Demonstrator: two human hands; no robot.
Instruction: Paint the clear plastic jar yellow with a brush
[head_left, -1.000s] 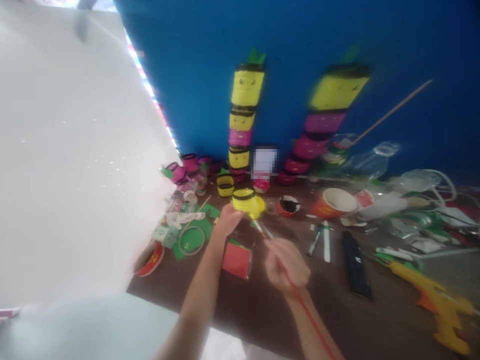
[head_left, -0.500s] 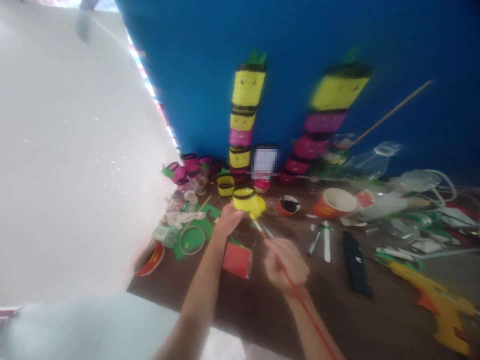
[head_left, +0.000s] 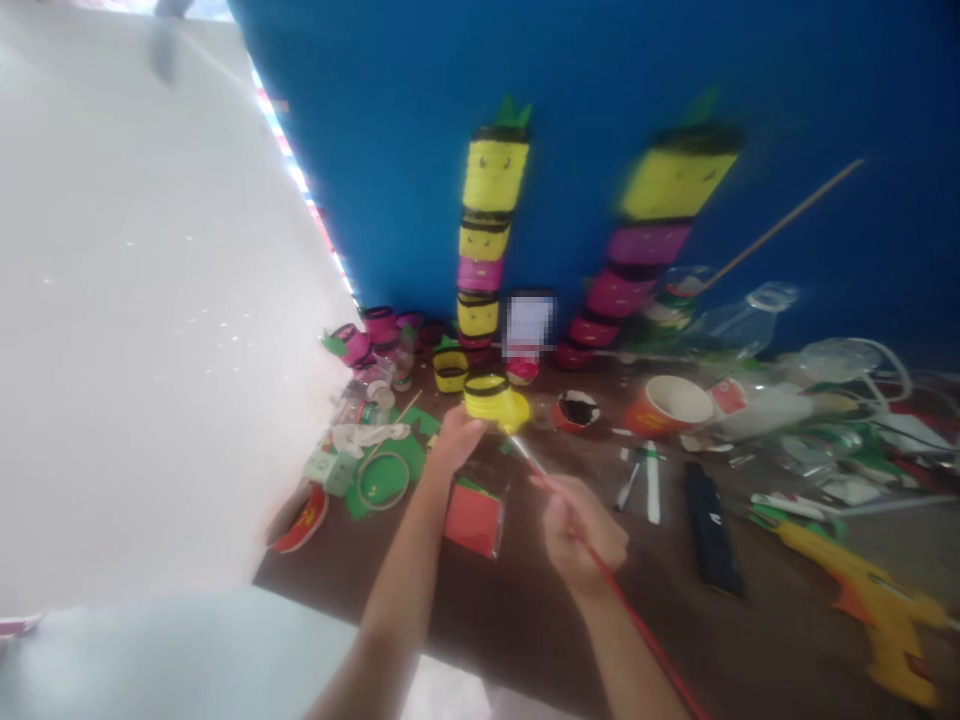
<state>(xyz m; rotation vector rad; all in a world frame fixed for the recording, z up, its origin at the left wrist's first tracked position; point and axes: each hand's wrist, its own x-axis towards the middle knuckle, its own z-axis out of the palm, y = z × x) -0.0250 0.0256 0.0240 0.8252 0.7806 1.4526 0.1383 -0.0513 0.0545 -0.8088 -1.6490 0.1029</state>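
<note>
My left hand (head_left: pixel 455 440) is closed at the near side of a small yellow pot (head_left: pixel 484 402) with a black rim, its fingertips on the pot's lower left. A rounded yellow part (head_left: pixel 517 410) shows against the pot's right side; whether the two are joined I cannot tell. In my right hand (head_left: pixel 581 530) is a long paintbrush (head_left: pixel 637 618) with a red handle, pinched partway along. Its bristle end reaches up and left to the yellow part and seems to touch it. Below my left hand lies a red packet (head_left: pixel 474 520).
A paper cup with dark paint (head_left: pixel 577 410) and a larger paper cup (head_left: pixel 671 405) stand to the right. Markers (head_left: pixel 652 485), a black pouch (head_left: pixel 712 530) and a yellow glue gun (head_left: pixel 862 590) lie nearer. Painted pots (head_left: pixel 450 370) and two stacked pot towers (head_left: pixel 495 175) line the blue wall.
My right hand has shifted slightly right and down with the paintbrush, whose angle has changed a little. My left hand and the yellow pot stay almost where they were.
</note>
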